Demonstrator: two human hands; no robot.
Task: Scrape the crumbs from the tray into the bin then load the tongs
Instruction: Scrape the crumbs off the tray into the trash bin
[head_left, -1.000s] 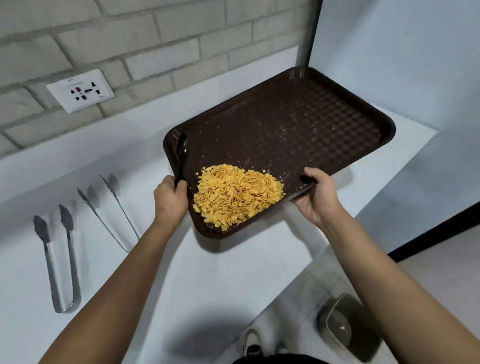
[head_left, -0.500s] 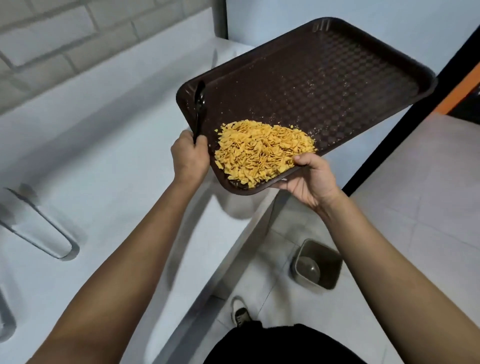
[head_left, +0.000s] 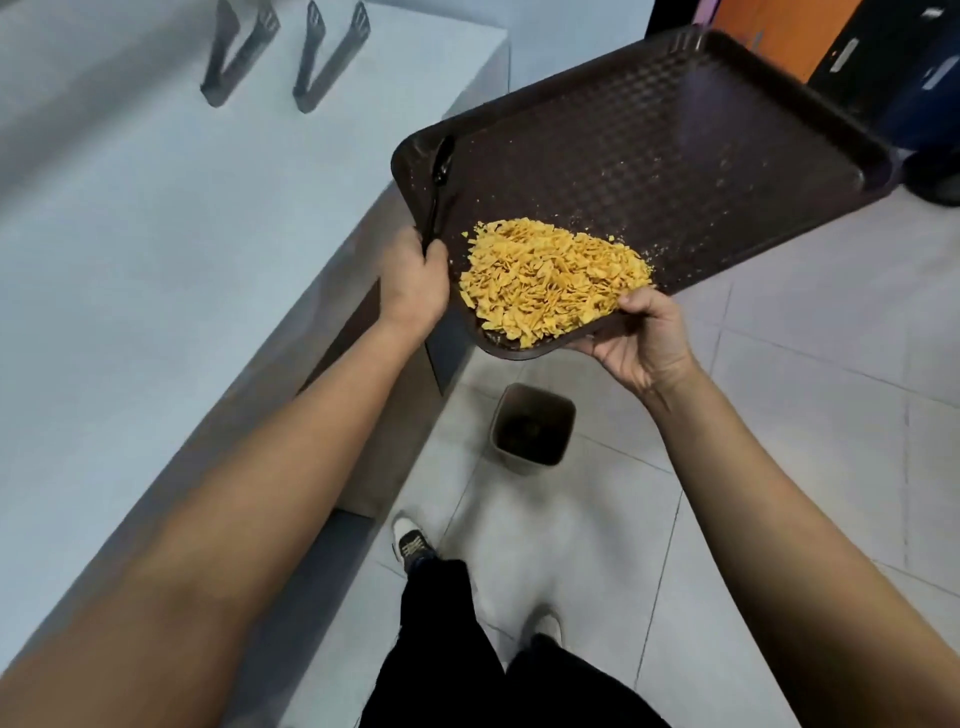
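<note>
Left hand (head_left: 415, 283) grips the tray's near-left edge and, in the same fist, pinches the handle of a black spoon (head_left: 439, 179) that lies up along the rim. That looks like a way to keep the scraper ready without giving up the hold. Right hand (head_left: 641, 332) cups the near-right edge from below, thumb over the lip, fingers underneath taking the weight. The two hands are set apart, one at each side of the low corner.

The brown tray (head_left: 701, 150) is off the counter and tilted toward the person, and that explains the crumbs (head_left: 553, 280): the yellow flakes sit heaped in the low near corner, with only specks scattered higher up. That corner hangs over the floor, near the small bin (head_left: 535, 423) standing on the tiles just off the counter's end, though not squarely over its mouth by my read.

Nothing has dropped yet; the dump is the step in hand. Two tongs (head_left: 332, 57) wait on the white counter (head_left: 156, 234), well apart from the tray, untouched.
</note>
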